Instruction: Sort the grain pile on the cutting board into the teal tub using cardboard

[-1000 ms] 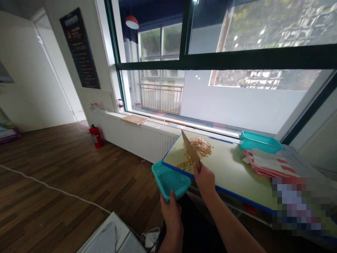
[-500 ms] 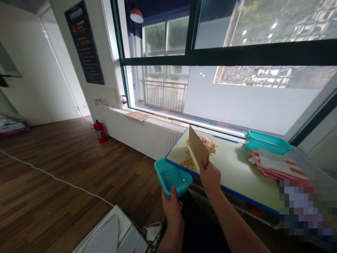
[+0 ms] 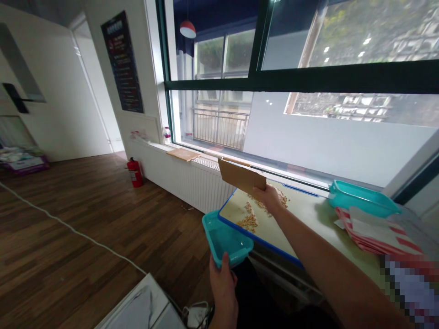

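Note:
My left hand (image 3: 222, 279) is closed on the near rim of a turquoise plastic basin (image 3: 229, 241), held just below the table's left corner. In my right hand (image 3: 269, 196) is a flat piece of brown cardboard (image 3: 240, 177), raised above the far left part of the table. Yellow-brown kernels (image 3: 249, 221) lie loose near the blue-edged corner of the pale table (image 3: 302, 211). More kernels (image 3: 281, 199), mixed with something white, lie behind my right hand and are partly hidden by it and the cardboard. The basin's visible inside shows no kernels.
A second turquoise basin (image 3: 363, 197) and a stack of red-and-white striped paper (image 3: 380, 230) sit on the table's right side. A white radiator (image 3: 185, 183) runs under the window. A red fire extinguisher (image 3: 135, 172) and a white cable (image 3: 75, 230) are on the wooden floor.
My right hand has lifted the cardboard off the kernels and swung it left, from standing on edge to stretched out sideways. My left hand still holds the basin at the table corner.

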The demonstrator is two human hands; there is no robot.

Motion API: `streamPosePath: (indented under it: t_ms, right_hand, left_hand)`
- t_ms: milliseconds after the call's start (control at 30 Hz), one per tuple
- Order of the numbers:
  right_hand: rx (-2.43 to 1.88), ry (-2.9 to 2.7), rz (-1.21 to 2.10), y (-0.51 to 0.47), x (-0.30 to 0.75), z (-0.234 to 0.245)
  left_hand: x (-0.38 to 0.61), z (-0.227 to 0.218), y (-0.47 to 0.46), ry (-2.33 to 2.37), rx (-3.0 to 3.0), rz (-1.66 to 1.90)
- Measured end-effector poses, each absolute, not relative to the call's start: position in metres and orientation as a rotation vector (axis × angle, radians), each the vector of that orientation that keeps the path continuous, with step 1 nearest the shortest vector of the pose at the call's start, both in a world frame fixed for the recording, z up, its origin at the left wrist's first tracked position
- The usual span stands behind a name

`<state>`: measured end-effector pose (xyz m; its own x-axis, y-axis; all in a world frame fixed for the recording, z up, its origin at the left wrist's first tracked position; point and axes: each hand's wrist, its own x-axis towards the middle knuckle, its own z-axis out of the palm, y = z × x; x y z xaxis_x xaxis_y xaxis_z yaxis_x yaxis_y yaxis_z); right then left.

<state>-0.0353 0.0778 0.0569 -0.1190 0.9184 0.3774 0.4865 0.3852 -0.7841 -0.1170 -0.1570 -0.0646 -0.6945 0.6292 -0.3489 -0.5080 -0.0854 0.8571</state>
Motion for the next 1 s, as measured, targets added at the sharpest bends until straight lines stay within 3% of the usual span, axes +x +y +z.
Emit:
streamPosePath:
  t_ms: [633, 1000]
  right_hand:
    - [-1.038, -1.468, 1.178, 0.079, -0.052, 0.044]
    - [-1.019, -1.292, 1.193, 0.116, -0.055, 0.037]
  left_hand:
    - [-0.117, -0.066, -0.160, 1.446, 0.115, 1.876]
    - [-0.118, -0.064, -0.160, 1.440, 0.073, 1.869]
